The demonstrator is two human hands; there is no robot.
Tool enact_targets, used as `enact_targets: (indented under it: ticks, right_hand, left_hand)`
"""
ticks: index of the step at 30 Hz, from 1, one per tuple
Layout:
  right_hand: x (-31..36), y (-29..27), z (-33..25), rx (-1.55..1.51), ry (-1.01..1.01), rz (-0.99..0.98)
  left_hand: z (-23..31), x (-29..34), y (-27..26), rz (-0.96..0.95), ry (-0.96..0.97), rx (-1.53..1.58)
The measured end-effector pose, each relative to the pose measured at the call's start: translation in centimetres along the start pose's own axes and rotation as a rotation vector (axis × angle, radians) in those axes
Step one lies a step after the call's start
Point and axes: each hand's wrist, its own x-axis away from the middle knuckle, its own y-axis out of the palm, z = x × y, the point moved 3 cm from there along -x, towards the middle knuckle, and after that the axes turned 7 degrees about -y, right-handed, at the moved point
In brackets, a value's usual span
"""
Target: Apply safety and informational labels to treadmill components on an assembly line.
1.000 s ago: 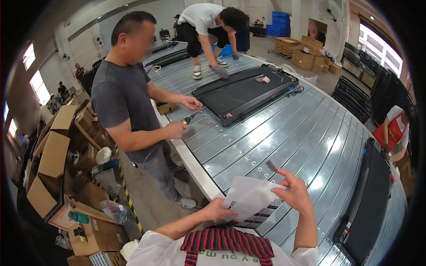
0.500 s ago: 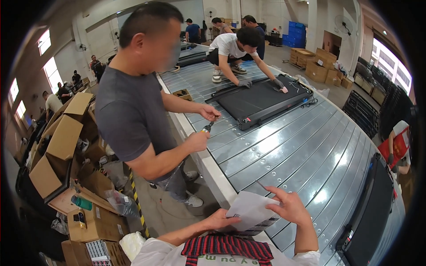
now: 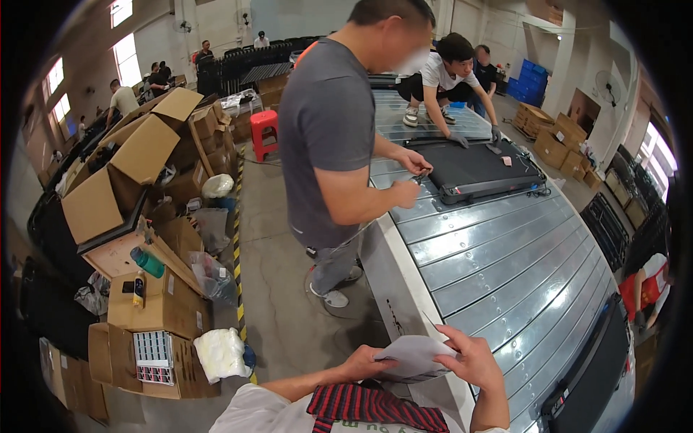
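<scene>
Your view has swung left toward the boxes [image 3: 137, 155], yet your left hand [image 3: 369, 359] and right hand [image 3: 473, 361] still pinch the paper [image 3: 413, 356] over the table edge [image 3: 404, 289].

The folded sheet of grey-white paper [image 3: 413, 359] hides the fingertips of the left hand [image 3: 368, 359] (its printed side cannot be seen). The long black flat panel [image 3: 592, 375] runs off the lower edge.
</scene>
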Motion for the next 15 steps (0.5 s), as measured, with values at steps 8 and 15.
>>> enact_targets:
  ticks: [8,15]
  right_hand:
    - [5.3,0.7,-1.0,0.177,0.001,0.068]
    - [7.6,-1.4,-0.1,0.226,-0.071,0.045]
  left_hand:
    - [2.2,1.2,2.6,-0.179,0.221,-0.113]
    - [2.7,-0.1,6.0,-0.170,0.178,-0.048]
